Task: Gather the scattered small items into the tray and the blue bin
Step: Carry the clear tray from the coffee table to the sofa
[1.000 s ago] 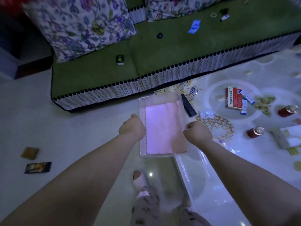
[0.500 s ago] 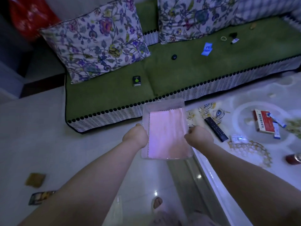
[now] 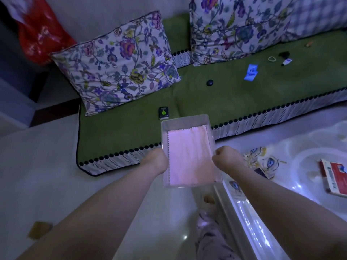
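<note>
The clear tray [image 3: 185,120], lined with a pink cloth [image 3: 189,156], hangs in the air over the pale floor [image 3: 37,175], its far end overlapping the pom-pom trimmed front edge of the green sofa cover [image 3: 234,102]. To the left of the tray the floor lies open, with only a small brown packet [image 3: 38,229] near the lower left edge. To the right, the white glossy rim of a low surface [image 3: 242,209] runs close beside the tray's near right corner, leaving a narrow strip of floor in which a foot and a patterned trouser leg show. On the sofa cover, a small black box with a green mark [image 3: 163,113] sits just beyond the tray's far left corner; a dark round item [image 3: 209,82], a blue packet [image 3: 250,72], a pale ring [image 3: 272,59] and a small tube [image 3: 287,61] lie farther off, well apart from each other. A red and white box [image 3: 334,177] on the surface is cut off by the right edge, and a dark object beside the right wrist is mostly hidden. The dim light blurs small print and fine detail. The left hand [image 3: 155,161] has its fingers curled closed on the tray's left rim; the right hand [image 3: 226,158] has its fingers closed in a fist on the right rim, fingertips hidden under the knuckles.
</note>
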